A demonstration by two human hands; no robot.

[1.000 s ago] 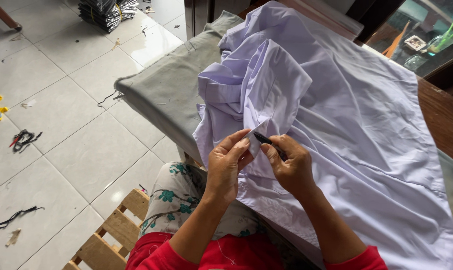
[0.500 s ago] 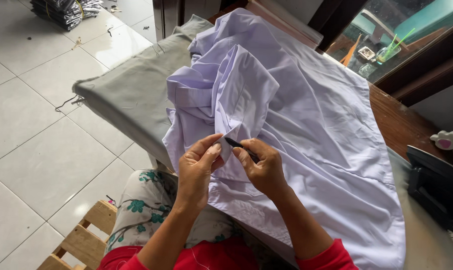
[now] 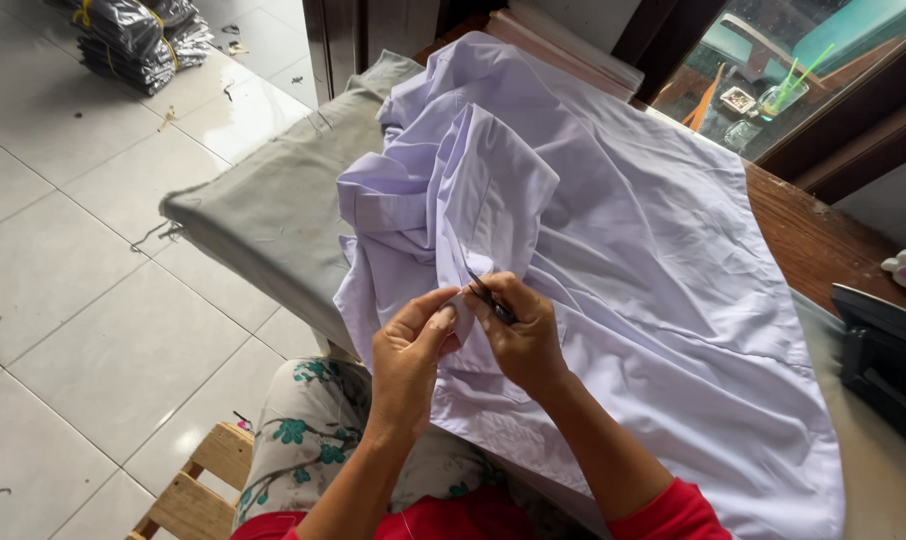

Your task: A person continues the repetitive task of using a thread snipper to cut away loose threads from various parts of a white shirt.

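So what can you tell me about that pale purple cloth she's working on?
The lilac garment looks like thin woven cotton, crumpled and bunched at its upper left, and spreads over a grey padded table. The left hand pinches a fold near its front edge; the right hand holds a small dark tool against it.

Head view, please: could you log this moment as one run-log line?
left hand: pinches pale lilac garment edge | right hand: holds small dark tool at fabric | garment: on grey padded table

Both hands (image 3: pixel 468 345) together, seemingly pinched.
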